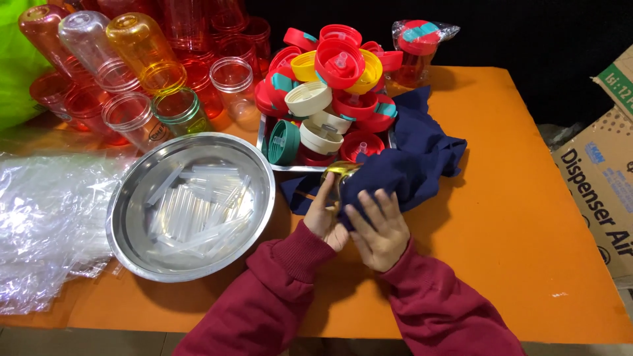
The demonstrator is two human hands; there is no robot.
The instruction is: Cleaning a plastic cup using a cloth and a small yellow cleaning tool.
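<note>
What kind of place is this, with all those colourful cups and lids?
Probably a small workshop where drinking bottles get cleaned and put together. An orange table holds piles of plastic bottles, a tray heaped with lids and a metal bowl of clear straws. The hands hold a yellow bottle in a blue cloth.

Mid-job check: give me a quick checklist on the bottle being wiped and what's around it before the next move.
1. Left hand grips yellow bottle: ok.
2. Right hand presses navy cloth around the bottle: ok.
3. Bottle fully wiped: cannot tell, cloth hides most of it.
4. Caps heaped in their tray within reach: ok.
5. Straws lie in steel bowl: ok.
6. Orange table bare right of the hands: ok.
</note>
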